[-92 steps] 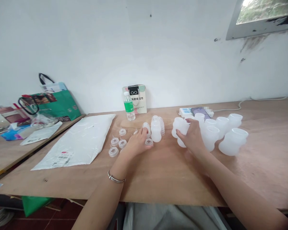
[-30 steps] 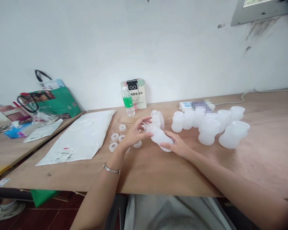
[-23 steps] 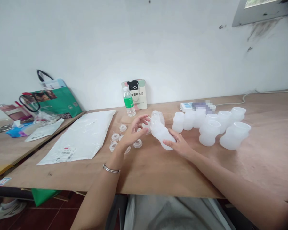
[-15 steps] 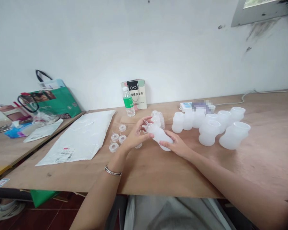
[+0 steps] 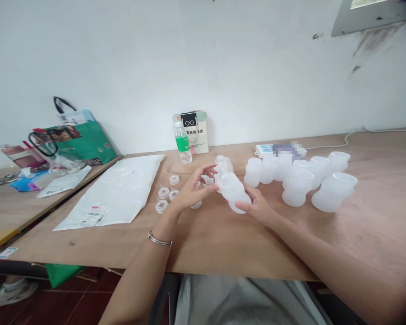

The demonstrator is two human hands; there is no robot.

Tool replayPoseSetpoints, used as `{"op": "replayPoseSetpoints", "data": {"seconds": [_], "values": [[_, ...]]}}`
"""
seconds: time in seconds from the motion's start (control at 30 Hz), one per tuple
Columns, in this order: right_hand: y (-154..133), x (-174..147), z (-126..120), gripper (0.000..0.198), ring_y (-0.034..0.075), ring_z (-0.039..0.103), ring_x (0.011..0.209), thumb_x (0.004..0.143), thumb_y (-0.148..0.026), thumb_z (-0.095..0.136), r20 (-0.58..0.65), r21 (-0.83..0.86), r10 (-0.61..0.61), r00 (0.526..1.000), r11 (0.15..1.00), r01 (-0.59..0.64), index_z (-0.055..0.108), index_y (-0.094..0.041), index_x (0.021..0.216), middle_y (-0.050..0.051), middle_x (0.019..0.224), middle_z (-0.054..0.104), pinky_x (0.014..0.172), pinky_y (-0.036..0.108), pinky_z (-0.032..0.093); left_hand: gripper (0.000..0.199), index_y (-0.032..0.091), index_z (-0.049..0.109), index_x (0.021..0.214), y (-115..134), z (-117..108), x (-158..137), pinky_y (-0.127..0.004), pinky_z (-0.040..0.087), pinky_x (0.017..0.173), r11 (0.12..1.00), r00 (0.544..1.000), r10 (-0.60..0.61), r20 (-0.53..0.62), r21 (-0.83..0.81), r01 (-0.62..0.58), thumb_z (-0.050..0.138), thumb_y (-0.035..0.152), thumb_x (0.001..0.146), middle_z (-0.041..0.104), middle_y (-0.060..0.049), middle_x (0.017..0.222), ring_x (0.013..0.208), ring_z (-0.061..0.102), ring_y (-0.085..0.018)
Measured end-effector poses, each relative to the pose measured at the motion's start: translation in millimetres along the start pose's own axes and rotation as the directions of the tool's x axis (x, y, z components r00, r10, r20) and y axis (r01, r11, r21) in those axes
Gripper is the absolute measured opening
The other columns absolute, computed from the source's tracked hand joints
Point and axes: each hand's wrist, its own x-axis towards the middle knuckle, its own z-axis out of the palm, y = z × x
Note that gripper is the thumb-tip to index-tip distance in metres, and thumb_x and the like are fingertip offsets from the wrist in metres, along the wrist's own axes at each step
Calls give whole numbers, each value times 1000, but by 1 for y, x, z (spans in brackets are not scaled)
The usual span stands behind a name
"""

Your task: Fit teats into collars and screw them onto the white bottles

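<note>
My right hand grips the lower body of a frosted white baby bottle, which tilts with its top up and to the left. My left hand is beside the bottle's upper end, fingers apart; whether the thumb tip touches it I cannot tell. Just behind the bottle stand clear domed covers, partly hidden. Several clear collar rings with teats lie left of my left hand, a few of them partly covered by it. To the right, several open-topped frosted bottles stand in a loose group.
A white mailing bag lies flat on the left of the wooden table. A water bottle and a paper bag stand by the wall. Behind the frosted bottles is a white box with a cable.
My left hand has let go of the bottle's upper end and its fingers have spread. The bottle has swung more upright and slightly right in my right hand.
</note>
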Motion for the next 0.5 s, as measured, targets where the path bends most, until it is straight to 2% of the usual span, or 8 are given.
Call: {"op": "replayPoseSetpoints", "data": {"seconds": [0.1,0.23,0.37,0.5], "values": [[-3,0,1,48,24,56,92,69,-45,65,-35,-19,-11,999,1000,11,56,-20,109,6,101,61,77,34,46,57,20,44,126,0,-3,0,-30,38,80,999,999,46,-9,5,-46,54,50,79,53,-10,115,100,49,-20],[-4,0,5,46,22,55,91,72,-43,63,-14,-43,66,998,997,-67,53,-20,111,6,102,59,75,33,46,75,19,42,129,-3,2,-2,-33,38,84,993,993,114,40,-34,-112,43,70,73,50,-11,120,102,47,-23],[-2,2,7,48,21,54,89,74,-43,63,95,-40,107,990,994,-104,50,-20,114,6,103,57,73,31,46,73,19,43,128,-5,11,-3,-35,38,87,993,991,104,83,-56,-99,48,66,73,51,-12,118,103,48,-24],[-1,2,6,47,21,53,96,75,-43,62,207,-34,121,971,993,-116,51,-20,115,6,110,56,80,32,44,56,17,55,113,-3,15,-2,-32,41,84,992,988,81,131,-104,-67,55,57,75,57,-11,111,102,52,-24]]}}
